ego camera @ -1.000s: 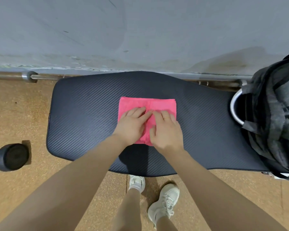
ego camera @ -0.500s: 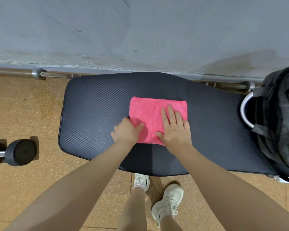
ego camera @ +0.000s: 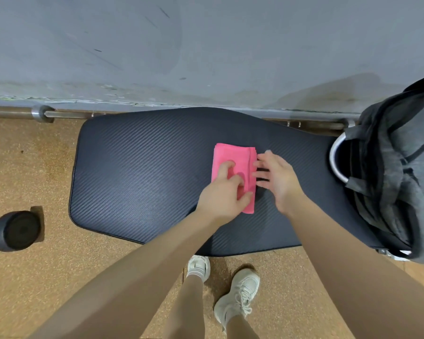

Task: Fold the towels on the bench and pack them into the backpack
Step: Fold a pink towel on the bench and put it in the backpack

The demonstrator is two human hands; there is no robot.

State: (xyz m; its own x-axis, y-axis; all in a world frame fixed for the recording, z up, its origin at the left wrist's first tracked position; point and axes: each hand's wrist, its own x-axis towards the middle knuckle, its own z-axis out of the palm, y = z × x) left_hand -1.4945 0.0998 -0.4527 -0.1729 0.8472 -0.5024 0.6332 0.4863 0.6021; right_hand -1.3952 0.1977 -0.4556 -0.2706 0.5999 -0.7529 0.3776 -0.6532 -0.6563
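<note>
Now that the pink towel (ego camera: 233, 165) is halved again into a narrow strip, the left hand (ego camera: 224, 194) presses it flat, the right hand (ego camera: 275, 178) open beside its edge, ready for the backpack (ego camera: 397, 167).

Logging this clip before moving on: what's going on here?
A person stands at a black padded bench, folding a pink towel. The left hand presses on the towel, now a narrow strip, while the right hand squares its right edge. The grey backpack waits at the bench's right end.
</note>
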